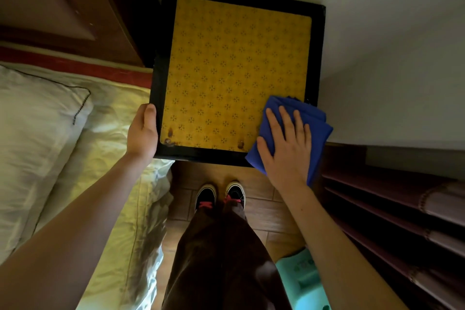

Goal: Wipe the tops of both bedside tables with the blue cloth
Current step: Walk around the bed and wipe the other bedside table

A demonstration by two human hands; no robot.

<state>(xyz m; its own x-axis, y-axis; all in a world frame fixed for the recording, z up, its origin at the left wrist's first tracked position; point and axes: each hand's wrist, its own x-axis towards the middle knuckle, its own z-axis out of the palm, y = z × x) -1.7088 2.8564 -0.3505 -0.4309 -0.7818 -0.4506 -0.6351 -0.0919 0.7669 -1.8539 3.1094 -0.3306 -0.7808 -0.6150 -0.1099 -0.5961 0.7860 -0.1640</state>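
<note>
Counts first: one bedside table (161, 83) in view, black frame with a yellow patterned mat (226, 70) on its top; one blue cloth (314, 118); my two hands; my two shoes (219, 196) on the wood-look floor below the table's near edge.

Cloth sits at the table's near right corner, folded in layers, part on the mat, part over the black rim, with its near end and right edge hanging past the table. My right hand (285, 143) lies straight on top of it, so cloth is under the palm and sticks out beyond the fingertips and to the right.

Right hand: flat and open, palm down, fingers spread slightly and pointing away from me, thumb out to the left on the cloth's near left edge. Pressing, not pinching. Forearm comes in from lower right, bare.

Left hand (142, 131): curled round the table's near left edge, thumb lying up along the black rim, remaining fingers hidden under or behind the edge. Forearm comes in from lower left, over the bed (113, 158).

Bed with one white pillow (37, 121) is just left of the table, touching or nearly so. Two dark stain marks on the mat's near edge.
</note>
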